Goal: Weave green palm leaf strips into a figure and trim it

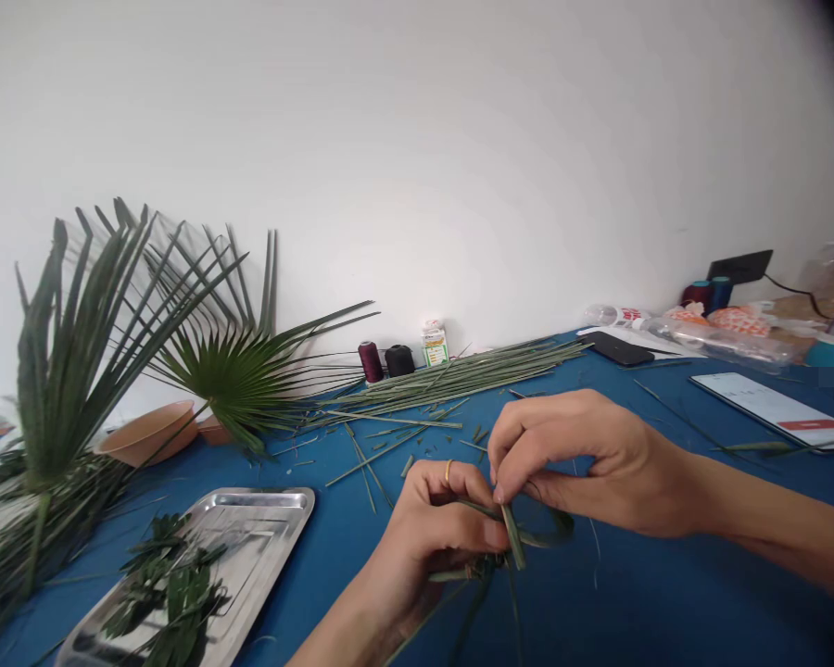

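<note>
Standing at far left: palm frond (76,371), upright. Beside it, one orange-tan bowl (145,437). Nearer, one metal tray (268,556), bearing dark leaf pieces (187,597). Against the wall, one maroon spool (370,363); beside it, a bundle of long cut stalks (473,378). Low centre, one left hand (435,519), thumb and fingers clamped on leaf strips (512,539), which sit between the hands above the blue table (347,542), loose ends hanging. Next, one right hand (576,463), thumb and forefinger pinched together on a strip's upper end. Far right, one phone (771,408). Probable faults: folds springing open, should the left thumb slacken; a strip splitting, from too hard a right-hand pull; hanging ends tangling.
</note>
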Demonstrator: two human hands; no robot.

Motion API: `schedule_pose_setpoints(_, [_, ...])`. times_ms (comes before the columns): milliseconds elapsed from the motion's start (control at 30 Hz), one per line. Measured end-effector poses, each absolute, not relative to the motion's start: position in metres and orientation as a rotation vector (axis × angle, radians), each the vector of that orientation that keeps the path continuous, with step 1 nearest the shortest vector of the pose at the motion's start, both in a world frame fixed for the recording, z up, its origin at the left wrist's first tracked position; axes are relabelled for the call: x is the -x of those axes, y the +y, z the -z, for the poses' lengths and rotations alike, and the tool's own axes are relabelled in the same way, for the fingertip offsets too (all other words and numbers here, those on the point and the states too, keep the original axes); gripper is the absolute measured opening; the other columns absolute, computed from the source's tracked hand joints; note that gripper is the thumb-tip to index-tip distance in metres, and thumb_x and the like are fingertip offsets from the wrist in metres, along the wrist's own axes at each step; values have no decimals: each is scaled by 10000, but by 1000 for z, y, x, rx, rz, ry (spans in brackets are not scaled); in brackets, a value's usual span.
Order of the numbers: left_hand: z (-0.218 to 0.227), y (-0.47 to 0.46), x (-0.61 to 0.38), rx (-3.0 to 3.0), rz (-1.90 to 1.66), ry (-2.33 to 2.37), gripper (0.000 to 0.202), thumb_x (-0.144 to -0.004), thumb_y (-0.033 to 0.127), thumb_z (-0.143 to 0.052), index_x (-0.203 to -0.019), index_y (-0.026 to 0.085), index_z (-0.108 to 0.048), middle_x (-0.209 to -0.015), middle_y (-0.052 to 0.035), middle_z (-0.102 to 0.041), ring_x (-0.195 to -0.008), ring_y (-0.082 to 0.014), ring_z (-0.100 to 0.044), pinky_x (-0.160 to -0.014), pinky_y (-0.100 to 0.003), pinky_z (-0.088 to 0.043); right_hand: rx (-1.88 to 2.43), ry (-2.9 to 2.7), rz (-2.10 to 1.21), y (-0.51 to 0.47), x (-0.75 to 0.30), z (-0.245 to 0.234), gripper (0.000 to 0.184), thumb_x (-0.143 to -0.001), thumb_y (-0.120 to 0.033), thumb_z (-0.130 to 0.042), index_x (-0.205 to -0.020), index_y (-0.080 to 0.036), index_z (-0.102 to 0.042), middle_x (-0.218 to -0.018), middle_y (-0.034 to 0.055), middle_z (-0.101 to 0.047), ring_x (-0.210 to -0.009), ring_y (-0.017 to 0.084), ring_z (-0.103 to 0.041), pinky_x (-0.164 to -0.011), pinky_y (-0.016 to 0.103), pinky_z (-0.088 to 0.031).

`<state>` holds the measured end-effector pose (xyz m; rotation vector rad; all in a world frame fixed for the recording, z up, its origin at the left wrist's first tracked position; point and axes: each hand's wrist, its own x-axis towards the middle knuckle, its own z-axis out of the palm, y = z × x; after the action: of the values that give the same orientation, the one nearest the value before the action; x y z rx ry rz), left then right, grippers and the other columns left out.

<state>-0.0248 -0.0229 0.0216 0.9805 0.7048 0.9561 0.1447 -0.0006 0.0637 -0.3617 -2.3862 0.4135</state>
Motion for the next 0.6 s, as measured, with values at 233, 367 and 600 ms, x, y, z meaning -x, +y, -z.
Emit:
schedule_pose_setpoints(233, [-14,-23,26,-983,-941,589,95,-461,82,-540,-479,125,-623,-384,25,-492,-348,-43,-245,-399,-222,-117,366,-2282,-53,-6,-144,-60,255,-754,-6,-458,-808,-195,-621,-820,30,-587,-725,82,-563,-596,168,-441])
schedule_pose_setpoints(367, [-13,-24,26,-984,-954,561,109,-484,89,-533,-494,126,-635,-336,46,-393,-346,-45,-182,-404,-232,-79,496,-2130,207,-14,-144,-57,243,-754,-48,-497,-824,-254,-606,-851,2,-615,-761,91,-590,-630,174,-458])
schedule_pose_setpoints(600, [-15,-27,25,-932,-941,538,127,-455,77,-517,-475,128,-631,-375,16,-481,-350,-54,-251,-389,-220,-109,649,-2059,566,-31,-148,-46,181,-805,-182,-509,-815,-303,-644,-843,-40,-683,-692,97,-619,-676,164,-476])
